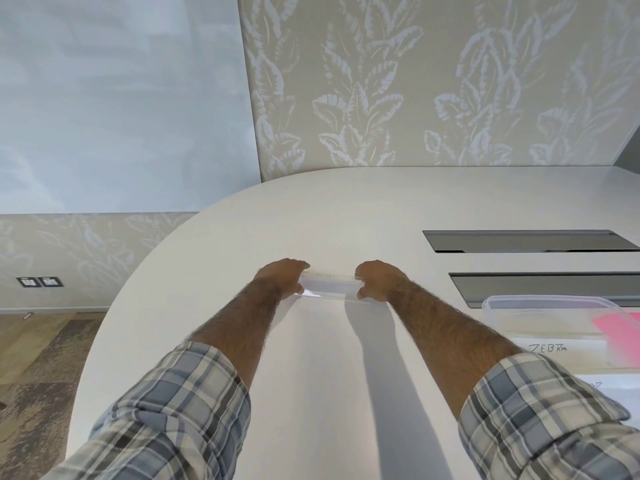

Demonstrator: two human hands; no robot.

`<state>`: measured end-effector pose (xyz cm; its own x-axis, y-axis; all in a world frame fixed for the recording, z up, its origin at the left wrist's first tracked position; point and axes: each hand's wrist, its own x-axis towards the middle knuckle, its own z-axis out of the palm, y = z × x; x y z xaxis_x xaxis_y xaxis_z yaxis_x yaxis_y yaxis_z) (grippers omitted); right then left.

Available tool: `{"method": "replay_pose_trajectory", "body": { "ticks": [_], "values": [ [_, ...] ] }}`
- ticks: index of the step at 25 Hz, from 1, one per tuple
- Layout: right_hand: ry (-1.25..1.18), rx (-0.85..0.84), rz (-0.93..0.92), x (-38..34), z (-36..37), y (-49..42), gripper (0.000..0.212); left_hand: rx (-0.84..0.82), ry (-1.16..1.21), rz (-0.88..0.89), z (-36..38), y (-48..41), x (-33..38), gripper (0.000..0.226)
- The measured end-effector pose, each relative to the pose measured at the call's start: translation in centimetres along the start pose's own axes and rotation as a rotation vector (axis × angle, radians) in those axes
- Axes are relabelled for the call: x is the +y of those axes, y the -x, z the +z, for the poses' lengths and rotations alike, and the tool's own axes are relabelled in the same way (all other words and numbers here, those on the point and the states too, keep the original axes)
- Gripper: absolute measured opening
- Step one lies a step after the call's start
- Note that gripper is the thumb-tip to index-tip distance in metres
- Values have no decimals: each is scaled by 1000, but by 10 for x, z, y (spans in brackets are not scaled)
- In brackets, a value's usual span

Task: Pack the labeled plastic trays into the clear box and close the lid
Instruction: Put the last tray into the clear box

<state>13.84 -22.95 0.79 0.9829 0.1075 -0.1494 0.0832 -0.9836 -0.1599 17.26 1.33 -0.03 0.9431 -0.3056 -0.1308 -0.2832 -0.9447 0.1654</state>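
A small clear plastic tray [330,284] rests on the white table [311,216], out in front of me at arm's length. My left hand [282,277] grips its left end and my right hand [379,280] grips its right end. At the right edge of view sits a clear box [554,306] with a rounded rim; inside it I see a pink sheet [620,332]. A white label reading "ZEBRA" [549,348] shows at the box's near side. Whether that label sits on a tray inside the box, I cannot tell.
Two dark rectangular slots [530,241] [547,285] are recessed into the table top at the right, behind the box. The table's curved edge runs along the left, with patterned carpet [38,358] below. A leaf-patterned wall stands behind the table.
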Motion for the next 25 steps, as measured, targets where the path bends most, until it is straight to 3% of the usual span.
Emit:
{"method": "replay_pose_trajectory", "body": {
  "ticks": [4, 8, 13, 25],
  "values": [
    [-19, 9, -1, -4, 4, 2, 43, -18, -20, -31, -1, 4, 3, 70],
    [-3, 0, -18, -6, 10, 6, 51, -25, -6, -45, 3, 7, 4, 54],
    [-11, 19, -11, -2, 13, 17, 46, -24, 5, -5, 0, 21, 7, 42],
    [12, 111, -31, 19, -60, 78, 43, 84, 6, 24, -58, 80, 66, 50]
  ]
}}
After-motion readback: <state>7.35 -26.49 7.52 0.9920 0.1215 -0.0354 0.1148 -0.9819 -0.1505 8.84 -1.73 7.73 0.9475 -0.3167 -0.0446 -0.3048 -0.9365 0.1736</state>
